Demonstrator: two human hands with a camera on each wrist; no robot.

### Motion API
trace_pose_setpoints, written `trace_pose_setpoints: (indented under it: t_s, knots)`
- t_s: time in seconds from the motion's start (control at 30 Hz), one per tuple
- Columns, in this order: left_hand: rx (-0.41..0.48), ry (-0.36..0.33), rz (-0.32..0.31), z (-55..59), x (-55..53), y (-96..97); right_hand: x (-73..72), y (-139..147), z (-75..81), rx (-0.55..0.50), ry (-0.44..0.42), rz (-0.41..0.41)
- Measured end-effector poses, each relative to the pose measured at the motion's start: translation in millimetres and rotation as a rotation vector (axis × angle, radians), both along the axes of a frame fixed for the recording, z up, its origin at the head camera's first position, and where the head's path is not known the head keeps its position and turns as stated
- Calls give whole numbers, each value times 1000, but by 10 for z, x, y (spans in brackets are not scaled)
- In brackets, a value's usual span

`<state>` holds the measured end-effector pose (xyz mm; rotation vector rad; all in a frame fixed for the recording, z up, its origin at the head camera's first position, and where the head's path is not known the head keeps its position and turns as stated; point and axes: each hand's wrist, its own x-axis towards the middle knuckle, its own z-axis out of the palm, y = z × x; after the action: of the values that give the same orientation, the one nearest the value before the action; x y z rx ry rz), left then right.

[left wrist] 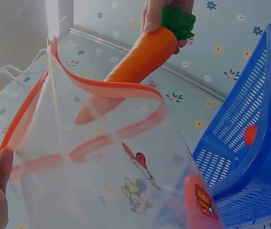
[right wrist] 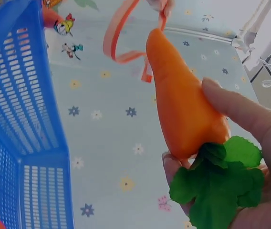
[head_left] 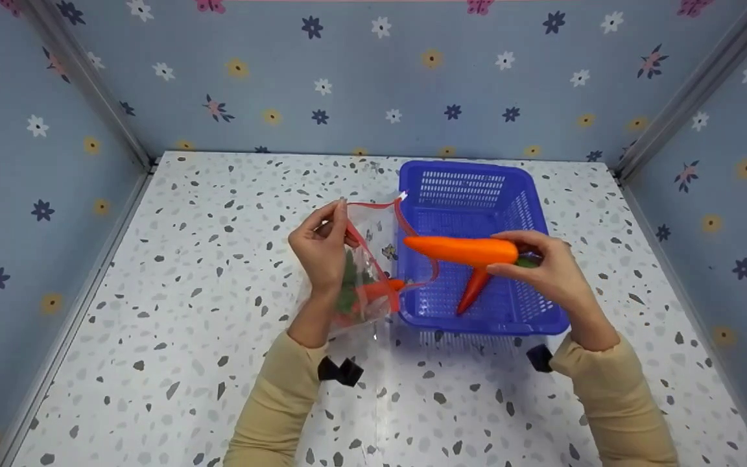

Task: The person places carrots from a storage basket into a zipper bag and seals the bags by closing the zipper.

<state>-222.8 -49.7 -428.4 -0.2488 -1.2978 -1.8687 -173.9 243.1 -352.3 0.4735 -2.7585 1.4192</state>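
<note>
Tan sleeves [head_left: 276,408], nearest the head camera, enter from the lower edge and lead to the two hands I follow from my remote station. Left hand [head_left: 325,243]: thumb and fingers pinch the red rim [left wrist: 135,89] of a clear zip bag [left wrist: 97,191], which stands against the left side of a blue basket [head_left: 477,327]. Right hand [head_left: 555,263]: thumb above and fingers below, grasping a carrot [head_left: 461,250] by its thick end, beside the green leaves [right wrist: 216,186]. The carrot is held over the basket, roughly level, tip toward the bag's mouth; whether the tip has passed the rim I cannot tell. Beneath it, in the basket, lies a red pointed item [head_left: 474,292], its upper end hidden from me.

Likely faults, in my judgement: (a) the rim, pinched on one side only, may fold inward, so that the tip snags or slides down the outer face; (b) the smooth carrot, held at one end, may pivot and drop into the basket should the thumb's pressure slacken; (c) a hard push may tip the soft bag, letting out the orange piece [head_left: 397,284] lying near its mouth.
</note>
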Motion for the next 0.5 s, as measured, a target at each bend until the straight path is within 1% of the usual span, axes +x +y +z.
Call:
trace_pose_setpoints:
  t_s: [0.07,0.2,0.27,0.43,0.5]
  knots:
    - [7,2,-3,-24,-18,2,-19,-75,-6,-6,-4,-11]
    - [19,0,-5,4,-5,13,-56,-221,-19,-16,0,-34]
    - [12,0,-4,15,2,17,-21,-331,55,-14,2,-39]
    - [3,6,-10,34,19,21,-60,-483,35,-5,27,-48]
    - [8,4,-16,48,31,22,-125,-499,-51,-5,37,-54]
